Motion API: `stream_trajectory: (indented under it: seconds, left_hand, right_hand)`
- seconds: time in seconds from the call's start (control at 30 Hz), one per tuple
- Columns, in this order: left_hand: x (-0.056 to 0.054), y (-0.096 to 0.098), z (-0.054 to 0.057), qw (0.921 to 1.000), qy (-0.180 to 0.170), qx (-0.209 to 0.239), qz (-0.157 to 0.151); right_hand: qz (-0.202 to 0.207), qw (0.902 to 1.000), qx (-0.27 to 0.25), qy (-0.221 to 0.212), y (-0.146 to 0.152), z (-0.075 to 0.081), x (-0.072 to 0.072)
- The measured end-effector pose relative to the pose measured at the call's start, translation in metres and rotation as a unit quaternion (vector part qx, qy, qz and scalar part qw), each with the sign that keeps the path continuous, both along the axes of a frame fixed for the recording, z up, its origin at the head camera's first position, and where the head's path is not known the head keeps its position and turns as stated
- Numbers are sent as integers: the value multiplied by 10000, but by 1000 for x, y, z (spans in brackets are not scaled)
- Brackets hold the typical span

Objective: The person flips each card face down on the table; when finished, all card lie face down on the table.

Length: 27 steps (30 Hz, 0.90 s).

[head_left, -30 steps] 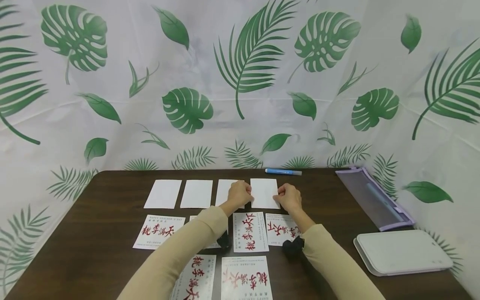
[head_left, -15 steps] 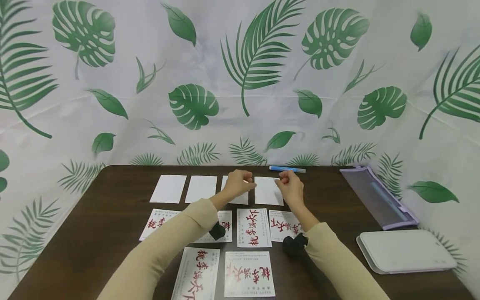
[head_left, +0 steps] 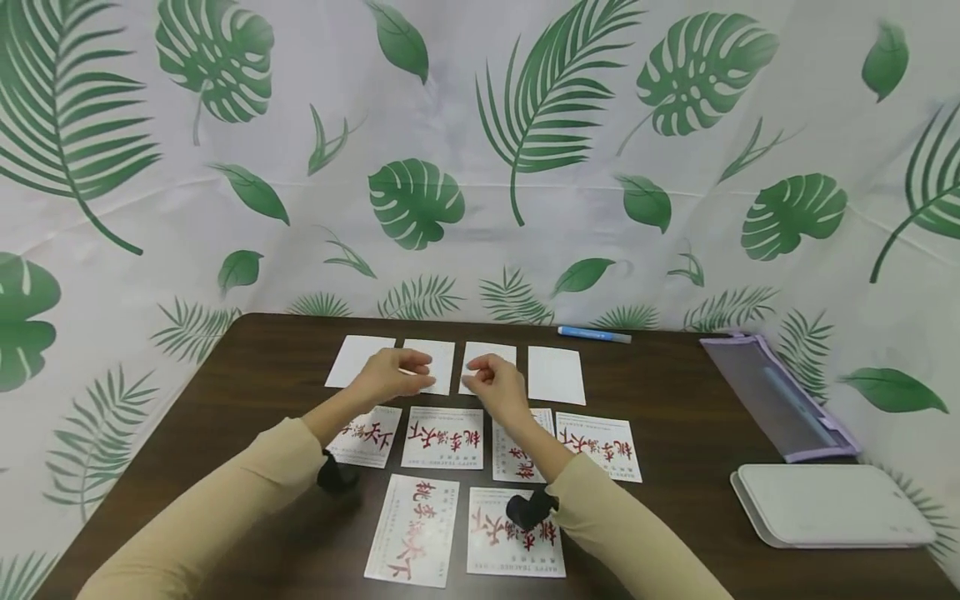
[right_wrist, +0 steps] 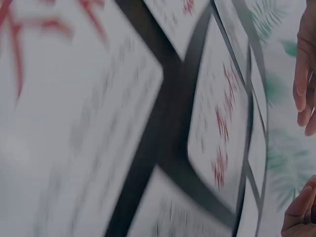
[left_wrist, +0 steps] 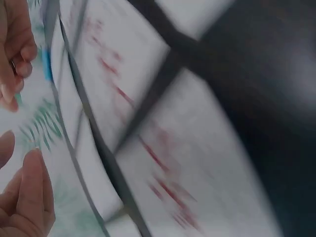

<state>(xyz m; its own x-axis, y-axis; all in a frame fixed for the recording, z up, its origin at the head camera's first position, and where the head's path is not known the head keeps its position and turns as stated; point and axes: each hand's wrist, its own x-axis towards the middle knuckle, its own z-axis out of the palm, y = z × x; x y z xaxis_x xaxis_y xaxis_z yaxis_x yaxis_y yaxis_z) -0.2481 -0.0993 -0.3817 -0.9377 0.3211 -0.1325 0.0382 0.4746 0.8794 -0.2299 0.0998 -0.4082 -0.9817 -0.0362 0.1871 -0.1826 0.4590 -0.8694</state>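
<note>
My left hand (head_left: 392, 373) hovers over the blank white cards at the back left, fingers loosely bent with nothing between them. Close to it, my right hand (head_left: 498, 387) is held above the third blank card (head_left: 487, 354), also holding nothing. The fourth blank card (head_left: 556, 375) lies flat at the right end of that row. Nearer to me are printed cards with red characters, such as this card (head_left: 446, 437) and the one at the front (head_left: 412, 531). The right forearm partly covers one card (head_left: 517, 467). In both wrist views, fingers show at the edge over blurred cards.
A blue marker (head_left: 594, 334) lies along the back edge of the dark table (head_left: 660, 433). At the right are a purple-edged mesh pouch (head_left: 780, 396) and a white flat case (head_left: 832, 506). A leaf-patterned cloth (head_left: 480, 150) hangs behind.
Both hands have come away from the fourth blank card and moved left over the other blank cards. The fourth card stays in the row. The head view has shifted left.
</note>
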Motion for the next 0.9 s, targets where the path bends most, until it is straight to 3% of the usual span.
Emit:
stream_trajectory:
  seconds: [0.13, 0.3, 0.4, 0.53, 0.73, 0.9]
  left_hand:
    - [9, -41, -9, 9981, 142, -572, 199]
    - [17, -79, -22, 9899, 357, -1295, 453]
    - [19, -95, -28, 9864, 455, -1505, 473]
    - [17, -108, -33, 9826, 629, -1689, 441]
    - [16, -118, -36, 9803, 629, -1836, 370]
    - [16, -121, -37, 9777, 697, -1950, 361]
  right_hand:
    - [551, 9982, 139, -194, -31, -6, 5]
    - [876, 9942, 410, -477, -58, -12, 9]
    - [990, 9916, 572, -601, -69, -15, 10]
    - [973, 9887, 923, -678, -80, -19, 10]
    - [1078, 9797, 1636, -432, -94, -22, 7]
    - [1125, 9771, 1770, -371, -103, -22, 8]
